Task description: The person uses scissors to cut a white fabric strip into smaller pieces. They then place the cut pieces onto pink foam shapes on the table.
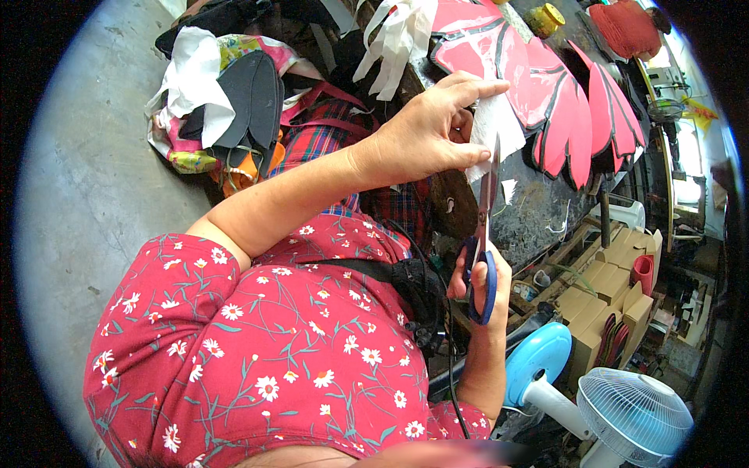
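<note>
My left hand [433, 125] pinches a piece of white fabric [499, 129] above the dark worktable [530, 210]. My right hand [480, 285] grips blue-handled scissors [484, 234] by the loops. The long metal blades point up and reach the lower edge of the white fabric, right beside my left fingers. Red petal-shaped cut pieces with black outlines [546, 86] lie on the table just beyond the fabric.
A white glove or strips of cloth [398, 39] hang at the table's far edge. A heap of cloth and dark shoe soles [234, 101] lies on the grey floor. Cardboard boxes [616, 288] and a blue-and-white fan [624, 405] stand at the lower right.
</note>
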Demonstrator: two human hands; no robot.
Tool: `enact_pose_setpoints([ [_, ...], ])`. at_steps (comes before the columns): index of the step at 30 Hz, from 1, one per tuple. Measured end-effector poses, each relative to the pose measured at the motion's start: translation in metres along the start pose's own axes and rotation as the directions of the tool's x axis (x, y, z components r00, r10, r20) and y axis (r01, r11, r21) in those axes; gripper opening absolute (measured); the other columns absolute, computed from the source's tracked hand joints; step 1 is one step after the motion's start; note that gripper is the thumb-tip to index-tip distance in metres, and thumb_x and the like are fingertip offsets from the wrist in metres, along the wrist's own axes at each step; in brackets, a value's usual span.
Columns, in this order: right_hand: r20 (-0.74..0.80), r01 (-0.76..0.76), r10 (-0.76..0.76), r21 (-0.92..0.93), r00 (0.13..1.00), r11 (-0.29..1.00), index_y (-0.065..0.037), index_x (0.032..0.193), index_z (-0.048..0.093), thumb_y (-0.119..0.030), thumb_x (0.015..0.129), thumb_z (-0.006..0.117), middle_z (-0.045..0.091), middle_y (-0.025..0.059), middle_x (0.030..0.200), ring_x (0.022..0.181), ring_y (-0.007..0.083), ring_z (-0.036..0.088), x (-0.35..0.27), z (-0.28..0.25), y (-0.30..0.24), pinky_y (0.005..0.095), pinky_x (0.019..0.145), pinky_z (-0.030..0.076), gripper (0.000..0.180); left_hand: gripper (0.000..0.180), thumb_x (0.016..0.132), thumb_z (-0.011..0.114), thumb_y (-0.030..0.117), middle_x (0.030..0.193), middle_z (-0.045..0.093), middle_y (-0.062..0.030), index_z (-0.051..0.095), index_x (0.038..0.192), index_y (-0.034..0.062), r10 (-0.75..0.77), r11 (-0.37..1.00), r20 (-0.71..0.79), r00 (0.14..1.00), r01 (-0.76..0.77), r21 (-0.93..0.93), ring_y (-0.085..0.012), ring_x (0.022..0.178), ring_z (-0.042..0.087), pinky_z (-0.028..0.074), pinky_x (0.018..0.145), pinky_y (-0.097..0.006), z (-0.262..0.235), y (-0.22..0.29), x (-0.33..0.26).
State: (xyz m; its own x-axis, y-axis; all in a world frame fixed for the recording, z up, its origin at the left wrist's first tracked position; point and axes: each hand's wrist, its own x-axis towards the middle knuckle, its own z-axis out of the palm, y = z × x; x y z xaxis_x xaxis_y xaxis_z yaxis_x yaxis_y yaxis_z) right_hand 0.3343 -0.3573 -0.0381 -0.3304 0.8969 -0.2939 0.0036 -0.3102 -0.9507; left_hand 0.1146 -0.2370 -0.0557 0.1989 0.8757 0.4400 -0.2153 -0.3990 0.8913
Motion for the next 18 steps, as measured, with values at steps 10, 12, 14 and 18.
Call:
enact_pose_setpoints([
  [10,-0.009,0.047,-0.047,0.043,0.999,0.998,0.0,0.098,0.054,-0.046,0.093,0.067,0.052,0.0018,0.062,0.049,0.0103,0.051,0.004,0.007,0.008,0.025,0.048,0.045,0.048,0.091,0.08,0.067,-0.009,0.117,0.054,-0.0041,0.022,0.157,0.0107,-0.009,0.993,0.081,0.997,-0.001,0.119,-0.008,0.087,0.061,0.054,0.073,-0.025,0.009,0.006,-0.009],
  [12,-0.02,0.054,-0.054,0.04,0.998,0.998,0.0,0.097,0.054,-0.045,0.093,0.067,0.051,0.0017,0.061,0.048,0.01,0.05,0.004,0.007,0.008,0.0248,0.048,0.045,0.047,0.092,0.08,0.067,-0.008,0.114,0.056,-0.0042,0.021,0.157,0.0108,-0.037,0.999,0.086,0.996,0.038,-0.001,-0.0081,0.087,0.061,0.054,0.074,-0.025,0.011,0.006,-0.009],
  [14,-0.038,0.035,-0.033,0.036,0.999,0.999,0.0,0.096,0.055,-0.044,0.094,0.066,0.051,0.0017,0.06,0.048,0.0097,0.05,0.002,0.006,0.009,0.0246,0.047,0.044,0.046,0.092,0.081,0.068,-0.008,0.111,0.058,-0.0043,0.021,0.157,0.0111,-0.069,0.995,0.098,0.993,0.075,-0.061,-0.0081,0.088,0.061,0.054,0.074,-0.025,0.012,0.004,-0.01],
  [18,-0.067,0.004,-0.002,0.029,0.998,1.0,-0.001,0.094,0.055,-0.04,0.096,0.065,0.05,0.0014,0.059,0.046,0.0093,0.048,0.0,0.003,0.012,0.0241,0.046,0.043,0.04,0.087,0.084,0.069,-0.006,0.107,0.06,-0.0043,0.023,0.156,0.0096,-0.129,0.982,0.12,0.984,0.144,-0.125,-0.0082,0.089,0.061,0.053,0.077,-0.025,0.011,-0.004,-0.009],
])
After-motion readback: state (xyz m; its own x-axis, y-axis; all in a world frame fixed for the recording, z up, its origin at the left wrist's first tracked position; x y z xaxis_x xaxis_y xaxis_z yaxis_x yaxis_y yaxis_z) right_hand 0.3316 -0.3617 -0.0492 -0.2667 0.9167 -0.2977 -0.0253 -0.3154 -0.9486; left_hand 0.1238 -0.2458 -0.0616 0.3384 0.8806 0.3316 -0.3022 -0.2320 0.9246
